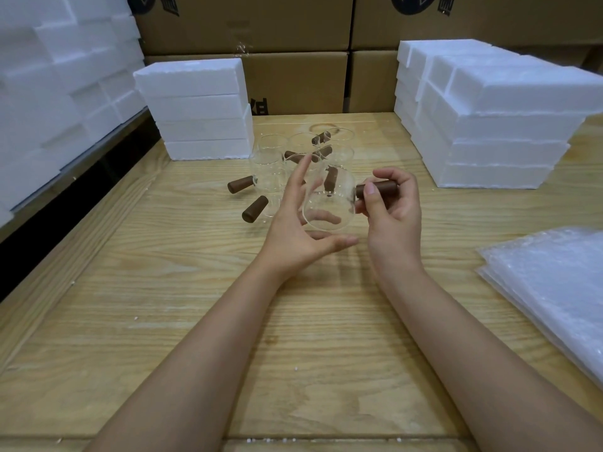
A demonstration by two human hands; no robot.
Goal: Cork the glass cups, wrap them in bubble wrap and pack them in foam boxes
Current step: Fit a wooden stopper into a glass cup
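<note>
In the centre of the frame, the right hand has its thumb and curled fingers clamped round the brown cylindrical cork stopper, which meets the side of the clear round glass cup held above the table. The left hand is spread open at the cup's other side, fingers straight and thumb below; whether it touches the glass I cannot tell. If the stopper is only loosely seated, the cup could slip off and drop; pressing it hard at an angle might crack the thin wall.

The pale wooden plank table carries clear bubble wrap sheets at the right edge. Beyond the hands stand more glass cups with stoppers, then white foam boxes in stacks, and brown cardboard cartons along the top.
</note>
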